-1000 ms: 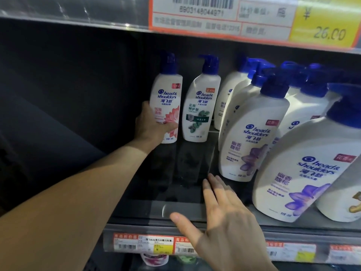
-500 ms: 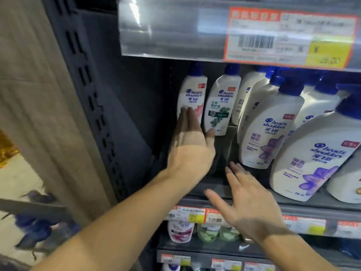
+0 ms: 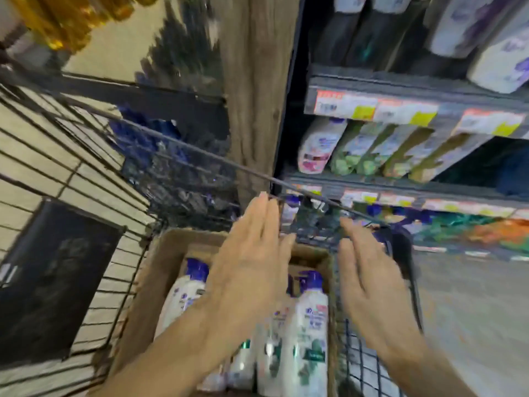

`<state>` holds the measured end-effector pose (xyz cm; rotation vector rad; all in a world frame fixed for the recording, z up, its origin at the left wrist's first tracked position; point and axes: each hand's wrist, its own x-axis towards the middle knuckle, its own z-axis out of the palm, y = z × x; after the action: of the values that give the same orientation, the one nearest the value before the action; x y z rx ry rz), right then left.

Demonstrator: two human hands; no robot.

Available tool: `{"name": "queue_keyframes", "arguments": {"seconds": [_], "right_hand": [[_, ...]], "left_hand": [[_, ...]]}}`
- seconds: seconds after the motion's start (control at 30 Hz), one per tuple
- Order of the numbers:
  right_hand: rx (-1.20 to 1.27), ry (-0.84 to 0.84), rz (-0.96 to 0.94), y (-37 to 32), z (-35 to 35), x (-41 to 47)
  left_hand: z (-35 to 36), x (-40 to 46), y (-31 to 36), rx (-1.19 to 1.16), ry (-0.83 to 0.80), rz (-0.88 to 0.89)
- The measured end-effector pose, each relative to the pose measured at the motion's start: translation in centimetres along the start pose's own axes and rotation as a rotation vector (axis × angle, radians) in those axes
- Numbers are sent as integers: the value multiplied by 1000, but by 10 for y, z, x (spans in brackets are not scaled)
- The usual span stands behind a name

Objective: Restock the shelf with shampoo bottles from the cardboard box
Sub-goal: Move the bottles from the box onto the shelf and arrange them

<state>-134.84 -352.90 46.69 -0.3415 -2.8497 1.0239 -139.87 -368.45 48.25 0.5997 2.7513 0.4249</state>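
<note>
Our left hand and right hand hover flat-fingered, empty, over the box of bottles at six o'clock; labels blurred.

An open brown cardboard box sat inside a black wire cart, its flaps folded outward. In it lay white plastic shampoo bottles with dark blue pump caps, packed side by side, caps pointing away from the person; one at the left was partly hidden. The grey metal shelf to the right held more white bottles, blurred, above yellow-and-red price tags.
</note>
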Motion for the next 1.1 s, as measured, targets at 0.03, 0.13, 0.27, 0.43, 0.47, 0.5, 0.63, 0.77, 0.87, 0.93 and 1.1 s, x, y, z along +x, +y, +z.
{"name": "queue_keyframes", "arguments": {"seconds": [0.03,0.13,0.27,0.43,0.47,0.5,0.63,0.77,0.87,0.93,1.1], "right_hand": [[-29,-77,2,1,15,-10],[-122,-285,83,14,55,-22],[-227,-397,139,31,83,-35],[-208,-288,135,39,82,-52],[-244,-304,130,39,81,-52],[-282,-336,147,39,79,-51],[-338,-499,488,36,76,-53],[-440,-663,549,36,80,-60],[-481,-667,532,40,84,-59],[-499,-639,531,39,85,-61],[-459,-538,538,30,101,-77]], "left_hand": [[10,-7,-16,-40,29,-77],[42,-20,-45,-7,28,-114],[79,-29,-65,-18,-80,-226],[107,-47,-96,-86,-178,-376],[110,-51,-102,-97,-175,-394],[113,-53,-107,-116,-165,-412],[128,-59,-119,-253,-219,-505],[145,-60,-121,-362,-281,-625],[153,-55,-123,-336,-296,-627],[155,-52,-122,-313,-332,-621],[158,-45,-116,-248,-387,-655]]}}
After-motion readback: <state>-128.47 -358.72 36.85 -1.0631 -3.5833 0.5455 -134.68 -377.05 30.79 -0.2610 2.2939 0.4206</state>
